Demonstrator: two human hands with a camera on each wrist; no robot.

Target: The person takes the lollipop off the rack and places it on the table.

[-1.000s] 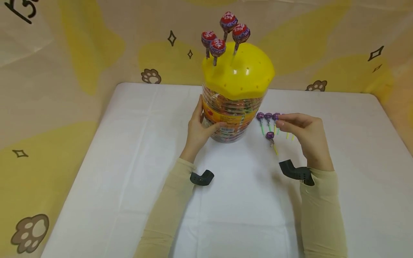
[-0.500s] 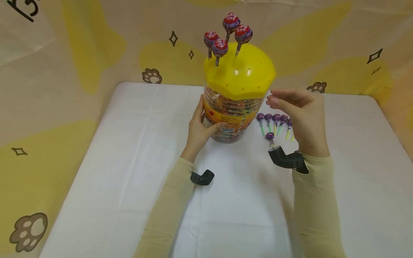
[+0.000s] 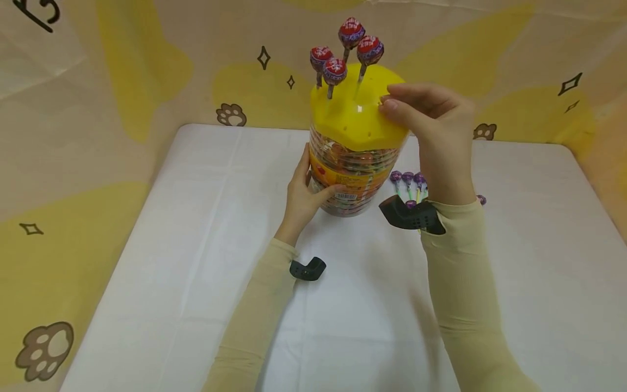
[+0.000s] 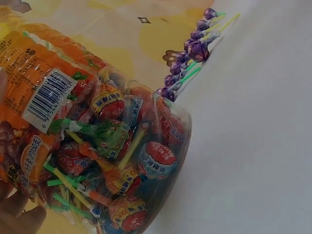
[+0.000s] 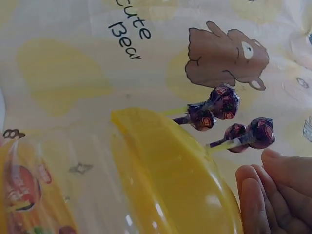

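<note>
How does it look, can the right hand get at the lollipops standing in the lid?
Probably yes: the right hand is close to the lid, and nothing visible stands between its fingers and the nearest lollipop.

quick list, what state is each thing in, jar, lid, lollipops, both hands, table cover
jar: lidded, wrapped lollipops inside
yellow lid: on the jar
four lollipops: wrapped, sticking up from the lid
purple lollipops: wrapped, lying on the table
left hand: gripping the jar
right hand: beside the lid, nothing visible in it; contact unclear
table cover: spread out, faintly creased
</note>
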